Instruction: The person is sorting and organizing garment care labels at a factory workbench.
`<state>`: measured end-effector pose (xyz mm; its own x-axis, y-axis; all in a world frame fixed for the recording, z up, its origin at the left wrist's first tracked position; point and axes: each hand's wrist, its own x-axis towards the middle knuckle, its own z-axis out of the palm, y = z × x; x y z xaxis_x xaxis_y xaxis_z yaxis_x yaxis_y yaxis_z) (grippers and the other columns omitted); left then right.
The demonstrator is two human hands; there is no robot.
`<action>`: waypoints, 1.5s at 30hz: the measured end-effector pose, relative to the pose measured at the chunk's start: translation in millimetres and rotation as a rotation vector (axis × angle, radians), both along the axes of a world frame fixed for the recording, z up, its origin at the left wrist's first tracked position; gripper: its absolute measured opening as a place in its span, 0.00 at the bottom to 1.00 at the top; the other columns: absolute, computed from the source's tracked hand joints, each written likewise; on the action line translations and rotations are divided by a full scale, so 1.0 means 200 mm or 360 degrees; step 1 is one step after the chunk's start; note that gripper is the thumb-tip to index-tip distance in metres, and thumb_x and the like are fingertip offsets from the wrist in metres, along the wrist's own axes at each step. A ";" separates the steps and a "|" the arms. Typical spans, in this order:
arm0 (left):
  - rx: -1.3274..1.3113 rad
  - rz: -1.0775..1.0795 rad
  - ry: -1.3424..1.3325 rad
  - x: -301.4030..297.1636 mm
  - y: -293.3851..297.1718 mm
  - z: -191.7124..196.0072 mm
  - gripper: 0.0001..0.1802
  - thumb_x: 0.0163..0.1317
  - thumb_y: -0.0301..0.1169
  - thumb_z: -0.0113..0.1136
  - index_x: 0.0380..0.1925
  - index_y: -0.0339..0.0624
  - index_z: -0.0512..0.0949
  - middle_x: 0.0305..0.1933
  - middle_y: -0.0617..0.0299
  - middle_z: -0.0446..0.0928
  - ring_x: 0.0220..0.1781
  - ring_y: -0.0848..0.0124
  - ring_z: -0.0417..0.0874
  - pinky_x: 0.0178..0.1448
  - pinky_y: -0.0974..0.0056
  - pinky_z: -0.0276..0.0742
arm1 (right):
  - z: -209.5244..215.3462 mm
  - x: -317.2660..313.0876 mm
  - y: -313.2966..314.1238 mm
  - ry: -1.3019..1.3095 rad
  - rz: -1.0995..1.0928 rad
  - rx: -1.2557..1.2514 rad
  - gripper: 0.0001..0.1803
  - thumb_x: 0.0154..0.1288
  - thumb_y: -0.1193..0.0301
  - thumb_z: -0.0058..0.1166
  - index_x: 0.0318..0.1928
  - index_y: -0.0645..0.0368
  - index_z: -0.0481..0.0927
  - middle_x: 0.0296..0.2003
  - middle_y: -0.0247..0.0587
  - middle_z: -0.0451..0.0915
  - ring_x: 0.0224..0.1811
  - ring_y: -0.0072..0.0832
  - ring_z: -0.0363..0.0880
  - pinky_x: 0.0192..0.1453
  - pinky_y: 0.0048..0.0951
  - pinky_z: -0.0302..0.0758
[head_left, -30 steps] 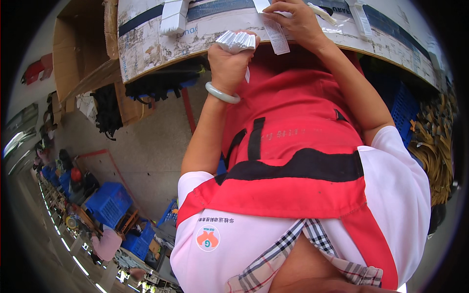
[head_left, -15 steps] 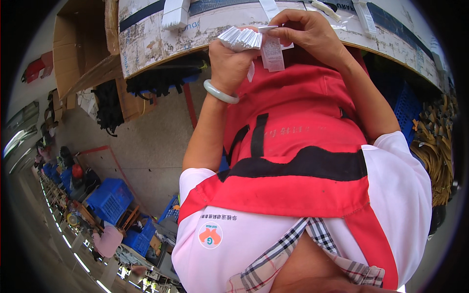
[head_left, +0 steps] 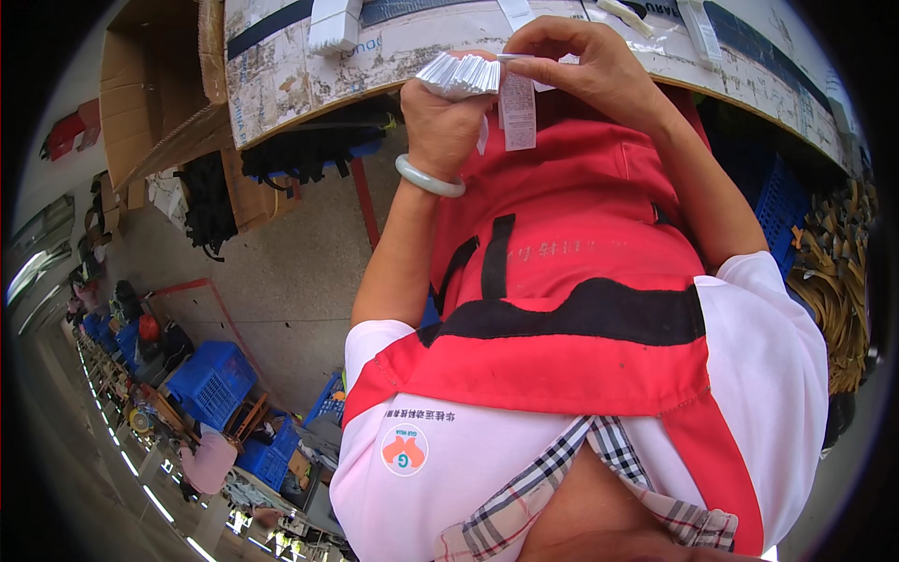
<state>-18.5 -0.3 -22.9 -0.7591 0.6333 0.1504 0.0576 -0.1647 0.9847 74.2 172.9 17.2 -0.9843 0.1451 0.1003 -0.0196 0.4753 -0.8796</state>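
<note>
Near the table's front edge, my left hand is closed round a thick bundle of folded white labels, their folded edges fanned upward. A pale bangle circles that wrist. Just right of the bundle, my right hand pinches the end of a thin white label between thumb and forefinger. A printed white label strip hangs down between the two hands, in front of my red apron. Where its upper end is held is hard to make out.
The worn, paper-covered table carries white label stacks along its far side. An open cardboard box stands at its left. Blue crates and a person in pink are at lower left. Brown pieces are piled at right.
The hanging label strip has turned and shifted slightly left, showing its print more squarely. My right hand has moved a little left, toward the bundle. My left hand keeps its hold.
</note>
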 end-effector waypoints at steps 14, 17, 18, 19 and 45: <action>0.0397 -0.0804 -0.1371 -0.01 -0.02 -0.10 0.32 0.60 0.58 0.59 0.46 0.37 0.76 0.35 0.61 0.79 0.36 0.71 0.82 0.40 0.68 0.80 | -0.01 -0.03 -0.05 -0.0046 0.0039 -0.0573 0.06 0.64 0.71 0.61 0.36 0.61 0.84 0.32 0.29 0.77 0.32 0.16 0.72 0.39 0.18 0.70; 0.0330 -0.0707 -0.1233 0.00 -0.01 -0.08 0.27 0.62 0.52 0.62 0.46 0.37 0.76 0.35 0.61 0.79 0.35 0.72 0.81 0.39 0.68 0.80 | -0.04 -0.02 -0.05 -0.0051 -0.0026 -0.0364 0.07 0.65 0.70 0.61 0.37 0.61 0.84 0.32 0.28 0.77 0.34 0.16 0.73 0.41 0.19 0.71; 0.0332 -0.0707 -0.1232 0.00 -0.02 -0.09 0.27 0.62 0.52 0.62 0.46 0.37 0.76 0.35 0.61 0.79 0.35 0.72 0.81 0.39 0.68 0.80 | -0.05 -0.02 -0.05 -0.0021 -0.0024 -0.0210 0.07 0.65 0.70 0.61 0.38 0.61 0.84 0.32 0.28 0.77 0.36 0.16 0.73 0.42 0.19 0.71; 0.0215 -0.0670 -0.1191 -0.01 -0.02 -0.10 0.23 0.63 0.46 0.64 0.45 0.37 0.76 0.35 0.61 0.79 0.35 0.72 0.81 0.38 0.68 0.79 | -0.06 -0.03 -0.05 -0.0019 -0.0021 -0.0205 0.07 0.65 0.70 0.61 0.38 0.61 0.84 0.32 0.28 0.77 0.36 0.16 0.73 0.42 0.19 0.71; -0.0124 0.0171 0.0013 -0.05 0.06 -0.05 0.11 0.52 0.20 0.68 0.38 0.34 0.83 0.34 0.62 0.84 0.34 0.75 0.83 0.41 0.71 0.78 | -0.04 -0.11 0.09 0.0082 -0.0293 0.0016 0.07 0.60 0.70 0.66 0.37 0.58 0.86 0.36 0.37 0.80 0.35 0.24 0.77 0.39 0.25 0.74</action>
